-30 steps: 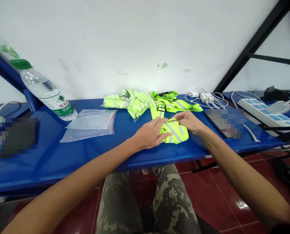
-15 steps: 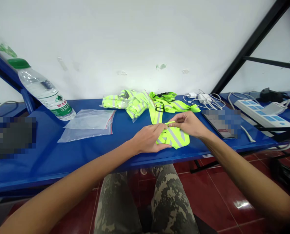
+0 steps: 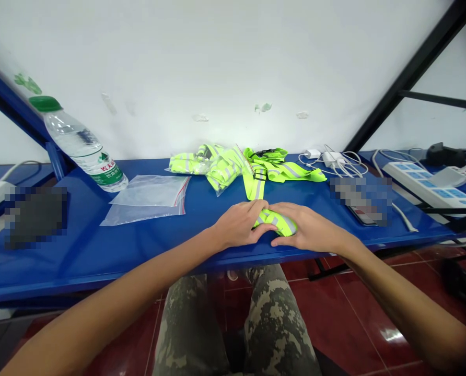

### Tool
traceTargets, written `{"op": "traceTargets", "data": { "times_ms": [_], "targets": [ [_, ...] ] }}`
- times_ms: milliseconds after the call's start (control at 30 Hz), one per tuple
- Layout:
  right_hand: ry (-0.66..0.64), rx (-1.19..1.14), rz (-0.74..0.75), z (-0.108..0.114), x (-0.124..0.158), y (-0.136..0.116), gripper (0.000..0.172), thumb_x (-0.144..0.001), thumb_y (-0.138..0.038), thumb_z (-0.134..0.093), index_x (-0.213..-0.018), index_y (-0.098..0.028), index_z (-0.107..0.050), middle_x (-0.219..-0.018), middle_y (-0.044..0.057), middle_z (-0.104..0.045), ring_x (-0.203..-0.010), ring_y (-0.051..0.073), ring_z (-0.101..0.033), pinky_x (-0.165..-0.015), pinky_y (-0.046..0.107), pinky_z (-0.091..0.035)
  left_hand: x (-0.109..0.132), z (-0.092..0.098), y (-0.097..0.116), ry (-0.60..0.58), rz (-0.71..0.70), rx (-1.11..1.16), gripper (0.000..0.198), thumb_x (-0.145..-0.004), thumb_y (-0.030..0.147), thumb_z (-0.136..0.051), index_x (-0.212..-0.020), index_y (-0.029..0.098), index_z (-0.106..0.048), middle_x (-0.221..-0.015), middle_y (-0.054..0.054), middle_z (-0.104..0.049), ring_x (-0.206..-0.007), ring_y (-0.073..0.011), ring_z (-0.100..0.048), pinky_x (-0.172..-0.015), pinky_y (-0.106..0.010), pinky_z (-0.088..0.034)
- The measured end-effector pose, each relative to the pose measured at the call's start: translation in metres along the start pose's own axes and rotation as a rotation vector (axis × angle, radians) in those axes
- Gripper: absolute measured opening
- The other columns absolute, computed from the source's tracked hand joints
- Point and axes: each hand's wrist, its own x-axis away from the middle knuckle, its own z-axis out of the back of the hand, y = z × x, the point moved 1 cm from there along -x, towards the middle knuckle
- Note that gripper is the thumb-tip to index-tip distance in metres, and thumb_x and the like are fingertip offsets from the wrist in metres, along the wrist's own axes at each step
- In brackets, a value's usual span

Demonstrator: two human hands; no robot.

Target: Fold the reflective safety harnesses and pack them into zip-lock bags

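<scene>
A folded neon-yellow reflective strap bundle (image 3: 277, 221) with grey stripes lies near the table's front edge, held between both hands. My left hand (image 3: 243, 222) closes on its left end, thumb in front and fingers behind. Around the right end wraps my right hand (image 3: 309, 227), its thumb low at the front. The hands cover much of the bundle. Just behind them a loose reflective strap with a black buckle (image 3: 259, 175) spreads across the table. Beside it lie similar straps in clear plastic bags (image 3: 221, 169).
Two clear zip bags (image 3: 150, 196) lie left of my hands on the blue table (image 3: 80, 240). A green-capped water bottle (image 3: 95, 154) stands behind them. To the right are a phone (image 3: 358, 206), white chargers with cables (image 3: 337, 159) and a power strip (image 3: 429, 183).
My right hand has moved from pinching the bundle's top edge to gripping around its right end. The bundle now looks more compact. The view has shifted slightly.
</scene>
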Motion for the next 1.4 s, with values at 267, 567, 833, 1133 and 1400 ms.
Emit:
{"op": "traceTargets", "data": {
  "times_ms": [267, 567, 833, 1133, 1400],
  "targets": [
    [0.132, -0.104, -0.026, -0.009, -0.011, 0.003, 0.034, -0.084, -0.034, -0.067, -0.115, -0.021, -0.073, -0.116, 0.008, -0.073, -0.104, 0.028, -0.070, -0.087, 0.034, -0.052, -0.008, 0.013, -0.008, 0.049, 0.157, 0.184, 0.054, -0.076, 0.061, -0.071, -0.105, 0.018, -0.059, -0.099, -0.008, -0.071, -0.092, -0.0253, -0.068, -0.082, -0.037, -0.052],
    [0.192, -0.360, -0.160, -0.009, -0.060, -0.001, 0.039, -0.075, -0.044, -0.076, -0.102, -0.017, -0.077, -0.095, 0.004, -0.075, -0.085, 0.022, -0.067, -0.074, 0.028, -0.049, -0.006, 0.058, -0.051, 0.052, 0.306, 0.481, 0.064, -0.064, 0.043, -0.086, -0.118, 0.016, -0.066, -0.120, -0.010, -0.067, -0.113, -0.0273, -0.061, -0.100, -0.041, -0.047],
    [0.027, -0.395, -0.122, -0.015, -0.103, -0.005, 0.049, -0.064, -0.043, -0.082, -0.106, -0.018, -0.078, -0.076, -0.001, -0.067, -0.066, 0.014, -0.056, -0.061, 0.025, -0.043, 0.007, 0.062, -0.067, 0.135, 0.360, 0.572, 0.074, -0.066, 0.031, -0.083, -0.132, 0.013, -0.056, -0.121, -0.012, -0.064, -0.100, -0.0237, -0.064, -0.084, -0.035, -0.053],
    [0.091, -0.863, -0.270, -0.036, -0.120, -0.009, 0.043, -0.050, -0.037, -0.090, -0.084, -0.014, -0.078, -0.073, 0.002, -0.070, -0.063, 0.014, -0.060, -0.061, 0.027, -0.048, 0.016, 0.082, -0.073, 0.167, 0.389, 0.392, 0.088, -0.070, 0.050, -0.081, -0.143, 0.017, -0.045, -0.140, -0.015, -0.053, -0.124, -0.0290, -0.053, -0.104, -0.042, -0.044],
    [0.198, -0.957, -0.422, -0.045, -0.128, -0.004, 0.051, -0.040, -0.031, -0.093, -0.086, -0.015, -0.079, -0.080, 0.005, -0.075, -0.066, 0.018, -0.067, -0.063, 0.031, -0.055, 0.031, 0.113, -0.100, 0.380, 0.714, -0.095, 0.040, -0.097, 0.049, -0.038, -0.092, 0.018, -0.063, -0.089, -0.010, -0.068, -0.090, -0.0244, -0.065, -0.083, -0.037, -0.050]
  ]
}}
